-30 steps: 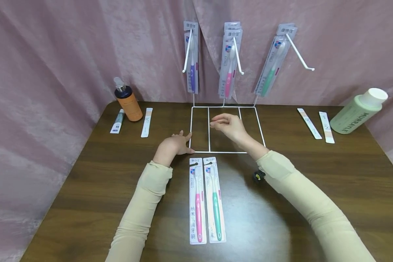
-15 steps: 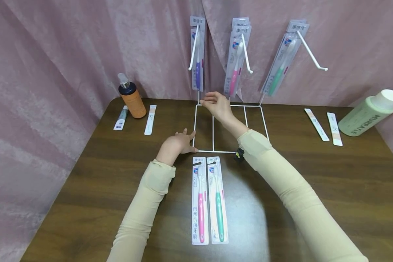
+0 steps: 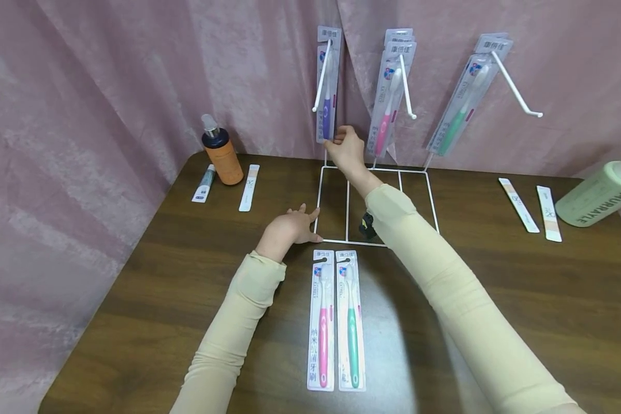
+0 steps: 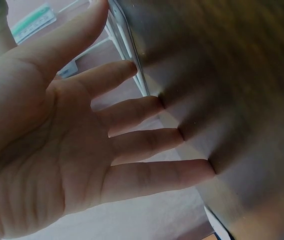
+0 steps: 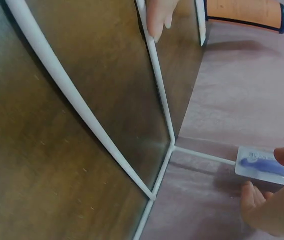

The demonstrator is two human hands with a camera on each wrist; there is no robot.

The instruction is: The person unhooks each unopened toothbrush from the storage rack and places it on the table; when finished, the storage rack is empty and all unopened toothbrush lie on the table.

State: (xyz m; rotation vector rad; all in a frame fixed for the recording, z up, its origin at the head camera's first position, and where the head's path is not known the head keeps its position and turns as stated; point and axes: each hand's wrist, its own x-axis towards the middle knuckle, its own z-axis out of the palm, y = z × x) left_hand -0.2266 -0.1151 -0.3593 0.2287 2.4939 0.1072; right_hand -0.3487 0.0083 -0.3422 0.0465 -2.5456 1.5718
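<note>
A white wire rack [image 3: 375, 171] stands at the back of the brown table, with toothbrush packs hanging on its three hooks: purple [image 3: 327, 86], pink [image 3: 390, 98] and green [image 3: 463, 103]. My right hand [image 3: 341, 141] reaches up to the bottom of the purple pack [image 5: 262, 167]. In the right wrist view its thumb and fingers [image 5: 254, 195] pinch that lower end. My left hand [image 3: 290, 227] lies flat on the table with fingers straight [image 4: 147, 142], touching the front left corner of the rack's base [image 4: 126, 55].
A pink toothbrush pack [image 3: 322, 322] and a green one [image 3: 352, 322] lie side by side near me. An orange bottle [image 3: 221, 152], a small tube [image 3: 203, 184] and a strip [image 3: 249, 187] sit back left. A green bottle [image 3: 600, 198] and two strips [image 3: 518, 196] sit at the right.
My right hand has risen from above the rack's base and moved back to the hanging purple pack, taking hold of its lower end. The left hand has stayed at the base corner.
</note>
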